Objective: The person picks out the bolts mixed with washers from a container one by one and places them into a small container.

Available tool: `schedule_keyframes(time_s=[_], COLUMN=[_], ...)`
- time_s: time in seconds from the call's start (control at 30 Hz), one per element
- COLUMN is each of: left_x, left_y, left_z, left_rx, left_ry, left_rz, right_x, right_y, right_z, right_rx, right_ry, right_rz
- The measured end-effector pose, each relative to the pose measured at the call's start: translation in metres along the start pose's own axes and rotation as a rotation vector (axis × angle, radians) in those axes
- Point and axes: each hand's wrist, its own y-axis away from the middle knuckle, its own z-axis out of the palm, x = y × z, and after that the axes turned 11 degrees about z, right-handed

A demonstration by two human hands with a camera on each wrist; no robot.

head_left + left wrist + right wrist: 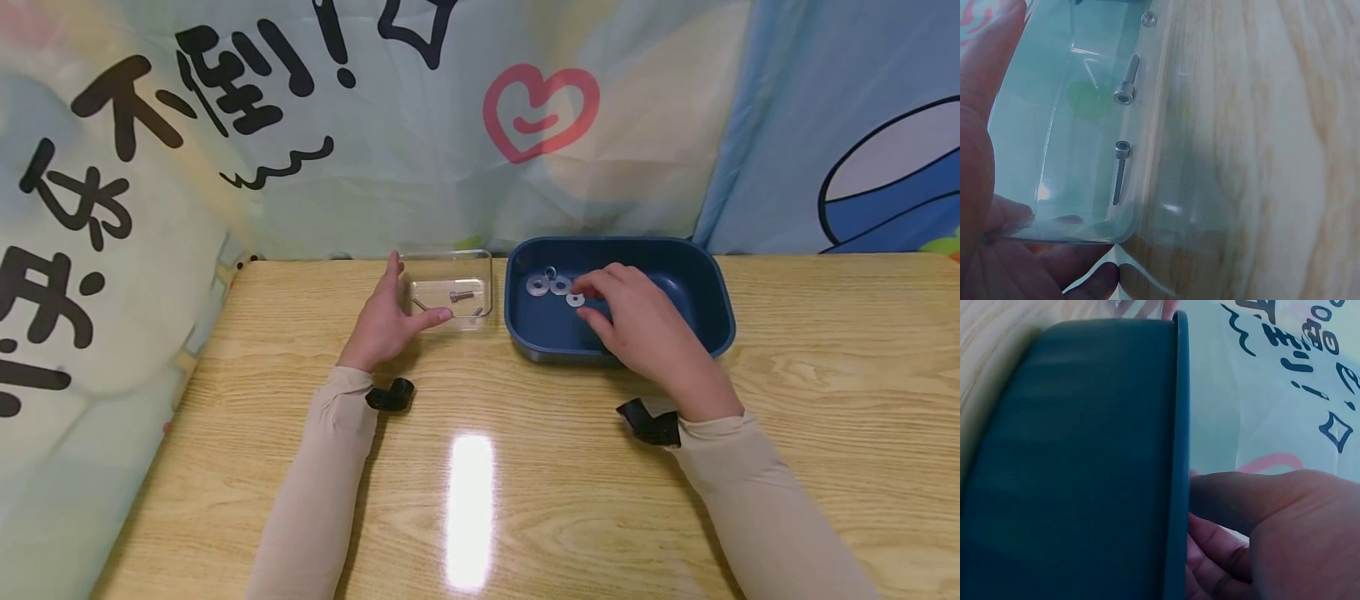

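Note:
My left hand (381, 329) grips the left end of a clear plastic box (491, 287), thumb along its front rim and fingers around the end. Inside lie several socket head screws, among them one screw (461, 296) near the middle; the left wrist view shows a screw (1121, 172) through the wall. My right hand (645, 321) reaches into a dark blue bin (708, 296), thumb and fingertips parted around a small flat washer (575, 300). Two larger washers (537, 286) and a small ring (551, 272) lie left of it. In the right wrist view, the bin's wall hides my fingertips.
Both containers stand side by side at the back of a wooden table (555, 500), a narrow gap between them. Close behind them hangs a printed cloth (420, 192) with dark lettering and a red heart. Each wrist carries a small black camera mount (651, 423).

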Motion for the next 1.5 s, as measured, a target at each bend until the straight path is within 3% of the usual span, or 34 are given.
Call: schedule_keyframes(time_s=[0.3,0.6,1.07,1.5], left_x=[0.000,-0.002,0.000,-0.001], left_y=[-0.001,-0.001,0.000,-0.001], left_z=[0.000,0.000,0.000,0.000], left_rx=[0.000,0.004,0.003,0.005], left_ry=[0.009,0.010,-0.009,-0.012], left_rz=[0.016,0.009,0.007,0.007], right_x=[0.007,0.022,0.031,0.034], right_y=[-0.001,-0.006,-0.017,-0.024], right_z=[-0.003,-0.002,0.003,0.003], right_rx=[-0.054,-0.133,-0.294,-0.395], right_ry=[0.012,0.036,-0.005,-0.006], right_rz=[0.024,-0.005,0.080,0.116])
